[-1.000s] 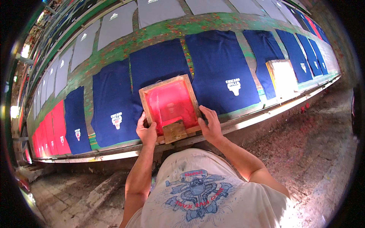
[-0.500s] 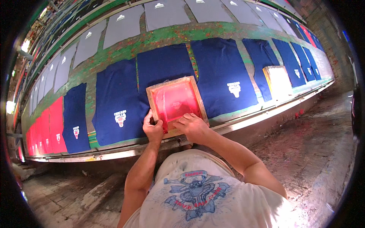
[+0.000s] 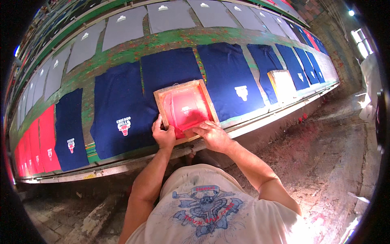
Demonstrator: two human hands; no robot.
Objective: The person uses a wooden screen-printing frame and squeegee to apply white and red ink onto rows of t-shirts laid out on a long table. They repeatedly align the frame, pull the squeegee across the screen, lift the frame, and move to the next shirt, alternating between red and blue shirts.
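A rectangular wooden frame with translucent red mesh lies slightly turned over the lower part of a navy-blue fabric panel, near the closest edge of a long green, paint-speckled table. The person's left hand grips the frame's lower left corner, fingers along the outer side and thumb toward the near bar, with the forearm rising steeply toward it. At the frame's lower right, the right hand bends over the near bar, its fingers closed on a small brown wooden block that it largely hides; that forearm slants inward from a bent elbow. Left of the frame lies a navy panel with a white-and-red print; well to its right rests a pale wood-edged frame
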